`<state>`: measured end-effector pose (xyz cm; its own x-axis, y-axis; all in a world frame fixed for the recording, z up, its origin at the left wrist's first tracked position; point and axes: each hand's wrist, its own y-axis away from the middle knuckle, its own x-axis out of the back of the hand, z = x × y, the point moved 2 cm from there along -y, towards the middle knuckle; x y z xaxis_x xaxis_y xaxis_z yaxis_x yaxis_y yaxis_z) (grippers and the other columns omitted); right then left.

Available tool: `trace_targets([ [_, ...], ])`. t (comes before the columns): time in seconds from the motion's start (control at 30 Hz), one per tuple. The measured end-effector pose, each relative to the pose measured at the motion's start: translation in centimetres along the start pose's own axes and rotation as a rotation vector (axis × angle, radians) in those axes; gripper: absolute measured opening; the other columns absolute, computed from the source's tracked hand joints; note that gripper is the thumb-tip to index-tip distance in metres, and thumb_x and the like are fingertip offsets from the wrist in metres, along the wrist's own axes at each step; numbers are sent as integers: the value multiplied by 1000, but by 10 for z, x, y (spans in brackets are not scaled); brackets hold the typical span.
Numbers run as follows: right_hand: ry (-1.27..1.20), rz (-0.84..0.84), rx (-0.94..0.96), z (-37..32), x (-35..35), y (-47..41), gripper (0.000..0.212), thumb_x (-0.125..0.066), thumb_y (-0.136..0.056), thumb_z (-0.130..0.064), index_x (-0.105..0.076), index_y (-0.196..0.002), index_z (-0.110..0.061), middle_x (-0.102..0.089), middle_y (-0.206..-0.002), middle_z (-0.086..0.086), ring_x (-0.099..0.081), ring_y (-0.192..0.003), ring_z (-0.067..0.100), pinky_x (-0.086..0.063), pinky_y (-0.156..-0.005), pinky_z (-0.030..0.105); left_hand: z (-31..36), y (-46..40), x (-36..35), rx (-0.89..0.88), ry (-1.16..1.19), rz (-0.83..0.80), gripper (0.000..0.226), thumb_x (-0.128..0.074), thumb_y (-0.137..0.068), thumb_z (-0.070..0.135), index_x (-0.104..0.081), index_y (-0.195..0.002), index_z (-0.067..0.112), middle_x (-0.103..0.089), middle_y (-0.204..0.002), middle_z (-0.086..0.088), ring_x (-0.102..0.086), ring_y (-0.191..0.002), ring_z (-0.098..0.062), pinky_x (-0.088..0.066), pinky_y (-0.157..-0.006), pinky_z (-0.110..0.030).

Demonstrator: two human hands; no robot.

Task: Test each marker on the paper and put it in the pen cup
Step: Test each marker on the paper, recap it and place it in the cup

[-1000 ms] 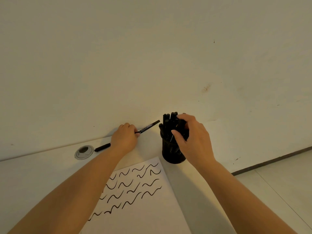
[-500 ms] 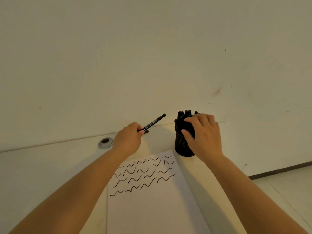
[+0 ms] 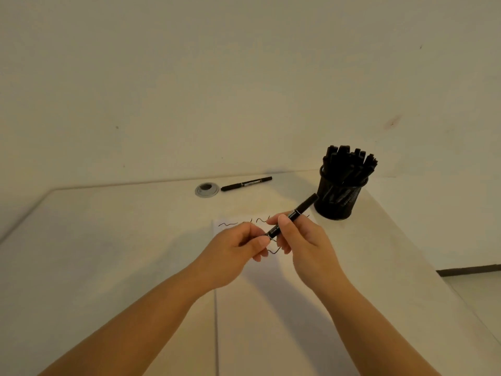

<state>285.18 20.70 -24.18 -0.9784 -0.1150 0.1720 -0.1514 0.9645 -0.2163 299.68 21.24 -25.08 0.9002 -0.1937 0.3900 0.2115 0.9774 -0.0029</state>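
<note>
Nearest, both hands hold one black marker (image 3: 291, 216) above the paper (image 3: 271, 308): the left hand (image 3: 238, 249) pinches its near end, the right hand (image 3: 301, 240) curls fingers round the barrel. Squiggles already cover the sheet's top. Beyond, the pen cup (image 3: 340, 196) stands crammed with markers, and one last marker (image 3: 246, 183) lies untested by the wall.

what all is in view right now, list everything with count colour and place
held marker: 1, black, above the paper, in both hands
loose marker: 1, black, lying on the table by the wall
pen cup: 1, black mesh, right of the paper, packed with black markers
paper: 1 sheet, white with black squiggles, centre of the table
grommet: 1, grey, left of the loose marker
table: 1, white
left hand: pinches the marker's near end
right hand: grips its barrel
</note>
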Motion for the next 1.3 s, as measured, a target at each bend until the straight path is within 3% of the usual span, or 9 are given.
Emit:
trace_targets([
  [0.13,-112,52,-50,6,-16,15,27,-41,-96,-23,-64,-82,-23,-52,-52,-11,-48,-53,-1,-40,-54,11,-10,23,7,136,126,-194,28,-41,-96,28,-64,-79,25,-49,-53,13,-41,-53,-3,-37,-55,-13],
  [0.2,-106,25,-84,7,-23,20,26,-42,-96,-22,-63,-81,-20,-54,-51,-11,-48,-52,-1,-40,-53,11,-11,30,8,123,106,-190,29,-39,-97,24,-62,-78,23,-45,-51,14,-38,-51,-2,-34,-53,-12],
  [0.4,-71,90,-163,17,-41,23,28,-47,-93,-27,-60,-70,-20,-53,-46,-9,-45,-45,1,-37,-48,14,-9,44,2,-72,-386,148,26,-44,-93,29,-48,-67,33,-42,-50,9,-39,-46,-6,-26,-48,-23],
  [0.6,-220,524,-359,32,8,0,29,-48,-92,-32,-55,-67,-19,-43,-54,-5,-38,-46,8,-34,-52,28,-29,64,20,-151,-619,301,20,-41,-93,38,-45,-77,26,-43,-56,11,-43,-59,-18,-28,-53,-30],
  [0.67,-130,511,-312,39,26,2,28,-49,-90,-33,-57,-67,-20,-44,-50,-7,-36,-48,10,-31,-54,31,-41,69,28,-167,-679,248,28,-35,-94,44,-49,-83,23,-47,-63,12,-44,-61,-16,-29,-55,-29],
  [0.77,-117,466,-263,45,28,10,25,-50,-89,-30,-60,-70,-19,-47,-41,-9,-38,-40,4,-34,-45,19,-52,71,28,-199,-743,207,36,-35,-94,46,-57,-99,18,-60,-82,5,-55,-76,-19,-40,-64,-31],
  [0.87,-128,405,-258,45,23,10,21,-51,-90,-26,-64,-76,-17,-57,-46,-7,-46,-42,3,-37,-40,14,-55,72,26,-225,-696,200,52,-24,-87,53,-60,-100,18,-64,-86,3,-58,-78,-17,-42,-66,-26],
  [1.13,-43,157,-248,31,-5,0,14,-57,-87,-22,-66,-76,-24,-71,-63,-8,-61,-56,1,-46,-46,17,-58,73,27,-222,-636,189,34,-37,-89,40,-60,-98,18,-64,-84,3,-56,-75,-16,-37,-64,-22],
  [1.3,-19,46,-228,39,-42,9,15,-59,-84,-16,-65,-71,-20,-69,-59,-3,-58,-53,2,-40,-47,12,-63,75,29,-148,-506,141,39,-32,-88,49,-57,-98,21,-67,-92,1,-58,-80,-17,-45,-71,-37],
])
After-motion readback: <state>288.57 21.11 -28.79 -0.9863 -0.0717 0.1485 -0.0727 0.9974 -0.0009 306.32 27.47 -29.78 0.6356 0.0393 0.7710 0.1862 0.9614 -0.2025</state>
